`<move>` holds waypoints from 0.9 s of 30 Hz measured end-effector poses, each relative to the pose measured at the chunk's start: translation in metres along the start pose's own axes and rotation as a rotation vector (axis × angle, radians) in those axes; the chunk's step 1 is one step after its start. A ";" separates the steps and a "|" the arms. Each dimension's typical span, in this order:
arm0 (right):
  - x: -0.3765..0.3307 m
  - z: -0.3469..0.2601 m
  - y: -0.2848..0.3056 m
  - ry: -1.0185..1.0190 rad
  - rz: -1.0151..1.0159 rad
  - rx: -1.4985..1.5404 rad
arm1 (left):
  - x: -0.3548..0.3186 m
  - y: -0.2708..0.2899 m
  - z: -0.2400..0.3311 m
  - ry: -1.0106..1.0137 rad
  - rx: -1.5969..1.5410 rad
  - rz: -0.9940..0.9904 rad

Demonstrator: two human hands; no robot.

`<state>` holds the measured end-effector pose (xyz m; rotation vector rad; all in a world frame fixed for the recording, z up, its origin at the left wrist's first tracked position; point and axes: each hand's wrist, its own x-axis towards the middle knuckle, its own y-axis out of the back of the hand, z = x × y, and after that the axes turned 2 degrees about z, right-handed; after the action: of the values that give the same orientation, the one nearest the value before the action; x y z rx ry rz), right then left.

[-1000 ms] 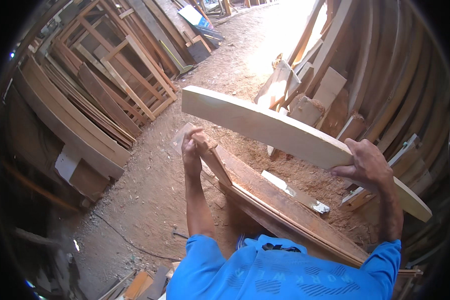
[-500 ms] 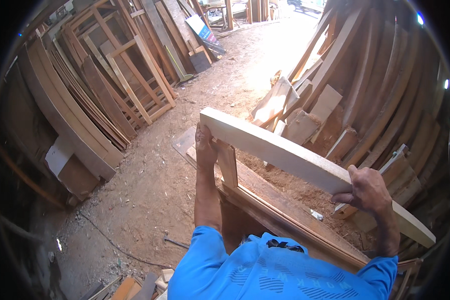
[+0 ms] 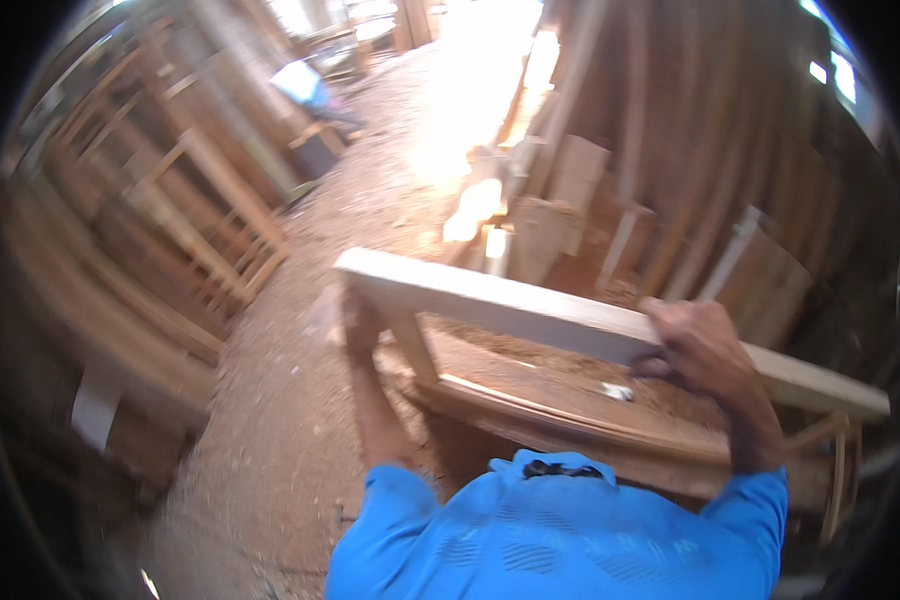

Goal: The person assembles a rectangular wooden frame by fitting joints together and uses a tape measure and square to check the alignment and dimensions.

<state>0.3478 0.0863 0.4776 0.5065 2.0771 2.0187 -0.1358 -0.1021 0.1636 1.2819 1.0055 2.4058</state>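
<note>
Head view: long pale wooden plank (image 3: 520, 315) spans 10 to 3 o'clock. Right hand (image 3: 698, 345) is curled over it at 3; left hand (image 3: 363, 322) at 10-o'clock end, blurred, can't tell grip.

Pale cream board (image 3: 510, 312), bright blue shirt (image 3: 610, 500) with darker striped patches (image 3: 530, 557), brown ground (image 3: 270, 430), whitish panel (image 3: 95, 408)

At nine o'clock, my left hand (image 3: 362, 328) had room to pass over the dirt floor (image 3: 260, 440). The pale plank (image 3: 510, 310) blocked my way at twelve; beyond my right hand (image 3: 697, 345), leaning boards (image 3: 675, 130) stood in the way at one o'clock.
</note>
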 end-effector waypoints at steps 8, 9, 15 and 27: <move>0.010 0.019 -0.035 0.052 0.033 0.091 | -0.003 0.030 0.018 0.000 -0.223 0.072; 0.010 0.018 -0.031 0.046 0.001 0.094 | 0.001 0.040 0.017 -0.145 -0.118 0.161; 0.008 0.014 -0.030 0.010 -0.039 0.101 | 0.005 0.044 0.023 0.184 -0.154 0.065; 0.017 0.009 -0.031 0.045 0.002 0.111 | 0.001 0.036 0.005 0.294 -0.945 0.213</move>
<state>0.3322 0.1012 0.4484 0.4857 2.2256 1.9407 -0.1282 -0.1259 0.1902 0.7082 -0.2828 2.6960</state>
